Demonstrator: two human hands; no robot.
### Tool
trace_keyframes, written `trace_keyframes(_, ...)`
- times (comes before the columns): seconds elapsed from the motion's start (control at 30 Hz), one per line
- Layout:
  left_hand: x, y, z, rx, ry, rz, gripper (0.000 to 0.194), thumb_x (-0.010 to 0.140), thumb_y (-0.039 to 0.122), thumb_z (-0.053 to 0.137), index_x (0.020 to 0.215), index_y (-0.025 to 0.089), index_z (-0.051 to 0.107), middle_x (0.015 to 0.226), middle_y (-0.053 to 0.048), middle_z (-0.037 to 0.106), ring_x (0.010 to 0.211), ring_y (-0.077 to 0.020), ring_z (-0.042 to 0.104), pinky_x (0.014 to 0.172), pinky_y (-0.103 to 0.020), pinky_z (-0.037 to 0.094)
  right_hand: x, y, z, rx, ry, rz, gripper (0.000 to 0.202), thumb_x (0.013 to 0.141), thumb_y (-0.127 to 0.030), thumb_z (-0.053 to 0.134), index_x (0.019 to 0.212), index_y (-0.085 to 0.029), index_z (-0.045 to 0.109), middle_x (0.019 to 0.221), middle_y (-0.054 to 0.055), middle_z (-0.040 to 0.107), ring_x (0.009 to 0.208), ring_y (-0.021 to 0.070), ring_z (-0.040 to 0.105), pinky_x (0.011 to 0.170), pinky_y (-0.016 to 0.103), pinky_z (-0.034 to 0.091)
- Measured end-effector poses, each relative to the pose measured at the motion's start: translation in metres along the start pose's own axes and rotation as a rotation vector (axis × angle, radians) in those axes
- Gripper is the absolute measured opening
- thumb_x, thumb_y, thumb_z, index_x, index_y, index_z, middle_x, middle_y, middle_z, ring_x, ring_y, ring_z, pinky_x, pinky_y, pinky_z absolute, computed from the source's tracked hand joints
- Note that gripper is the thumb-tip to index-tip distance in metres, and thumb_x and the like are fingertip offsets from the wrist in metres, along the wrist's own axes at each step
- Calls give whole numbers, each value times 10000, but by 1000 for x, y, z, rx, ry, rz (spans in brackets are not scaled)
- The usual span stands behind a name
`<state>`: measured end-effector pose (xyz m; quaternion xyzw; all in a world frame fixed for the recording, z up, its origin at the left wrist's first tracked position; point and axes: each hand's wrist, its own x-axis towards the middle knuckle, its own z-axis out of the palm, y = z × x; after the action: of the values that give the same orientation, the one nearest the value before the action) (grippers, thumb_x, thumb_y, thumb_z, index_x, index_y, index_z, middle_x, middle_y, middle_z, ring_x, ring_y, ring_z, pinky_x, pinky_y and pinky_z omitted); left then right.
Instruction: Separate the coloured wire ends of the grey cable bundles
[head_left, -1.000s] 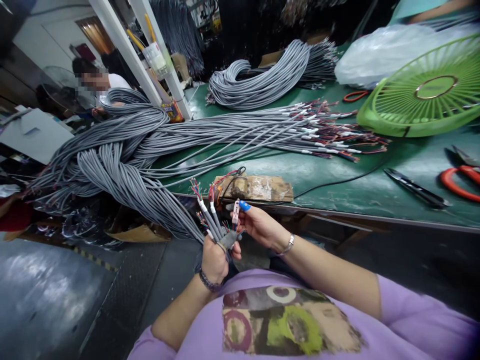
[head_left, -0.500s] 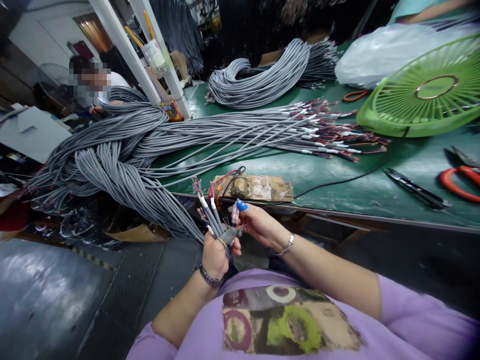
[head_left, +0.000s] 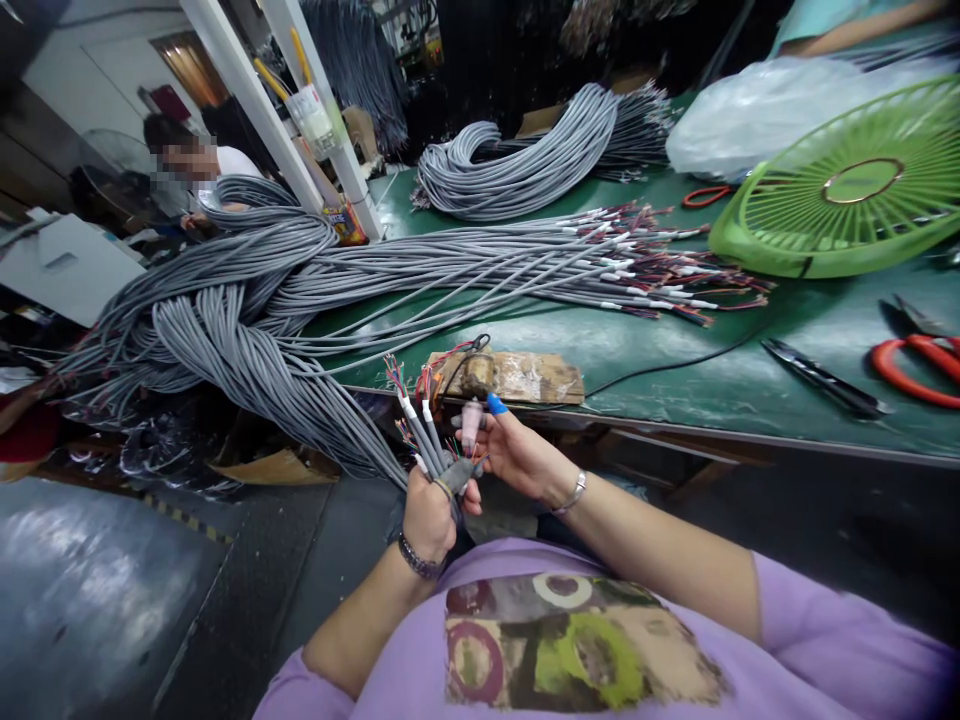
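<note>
My left hand [head_left: 431,510] is wrapped around several grey cables [head_left: 426,440], their ends pointing up and fanned apart. White sleeves and thin coloured wires show at the cable tips. Beside it, my right hand [head_left: 521,455] has its fingers curled around a small pale pinkish piece [head_left: 471,425], blurred, just above fine coloured wires. A blue cover is on the right thumb, which stands lifted off the piece. Dark grey covers are on some of the left fingers. What exactly the pale piece is, I cannot make out.
A wooden block [head_left: 536,378] sits at the edge of the green bench [head_left: 675,370]. Long grey cables [head_left: 450,255] lie behind it, with a coiled bundle [head_left: 525,165] farther back. On the right are a green fan [head_left: 847,190], pliers [head_left: 825,378] and red-handled scissors [head_left: 911,360]. A person [head_left: 187,165] works at left.
My right thumb has lifted away from the pale piece, which has turned and now looks blurred. My left hand keeps its hold on the cables, almost unmoved.
</note>
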<state>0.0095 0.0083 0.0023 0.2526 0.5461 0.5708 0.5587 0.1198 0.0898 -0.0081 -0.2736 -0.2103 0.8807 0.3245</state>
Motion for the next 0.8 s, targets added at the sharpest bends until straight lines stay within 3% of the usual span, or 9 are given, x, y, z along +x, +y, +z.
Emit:
trace_keyframes(0.07, -4, -2, -2, 3, -9, 9, 319, 645, 418, 727, 582, 138, 587, 439, 15, 557, 348, -81, 478, 346, -189, 396, 0, -2, 0, -8, -29, 32, 447, 859, -577, 467, 833, -164, 638, 712, 53, 649, 600, 140, 578, 544, 249, 458)
trace_keyframes(0.3, -10, -5, -5, -12, 27, 52, 316, 662, 393, 727, 554, 138, 575, 444, 14, 563, 349, -78, 479, 352, -189, 396, 0, -3, 2, -90, -32, -93, 241, 792, -398, 649, 771, -159, 624, 685, 13, 611, 582, 102, 540, 539, 219, 471)
trace_keyframes(0.5, -6, 1, 0, -52, 34, 63, 290, 653, 389, 728, 600, 139, 590, 456, 20, 568, 362, -78, 487, 358, -181, 401, -3, -4, 5, -154, 39, -78, 333, 728, -484, 689, 723, -168, 583, 621, -6, 578, 537, 93, 528, 485, 204, 461)
trace_keyframes(0.63, -3, 0, 3, -71, 34, 56, 275, 653, 368, 723, 600, 140, 581, 449, 22, 567, 351, -75, 485, 350, -175, 385, -3, -1, 3, -220, 148, -198, 401, 632, -494, 767, 675, -169, 537, 555, -43, 537, 478, 64, 475, 475, 188, 435)
trace_keyframes(0.73, 0, -1, 3, -71, 33, 45, 277, 665, 369, 715, 597, 137, 579, 446, 21, 566, 347, -76, 484, 348, -177, 384, -1, 3, 1, -256, 195, -313, 430, 658, -565, 716, 692, -166, 559, 568, -35, 561, 477, 59, 463, 475, 183, 414)
trace_keyframes(0.8, 0, -1, 4, -64, 25, 45, 280, 669, 368, 714, 591, 135, 579, 448, 19, 567, 348, -77, 486, 348, -178, 386, 1, 4, 0, -253, 150, -301, 448, 680, -602, 675, 709, -165, 582, 585, -19, 584, 495, 70, 481, 478, 189, 411)
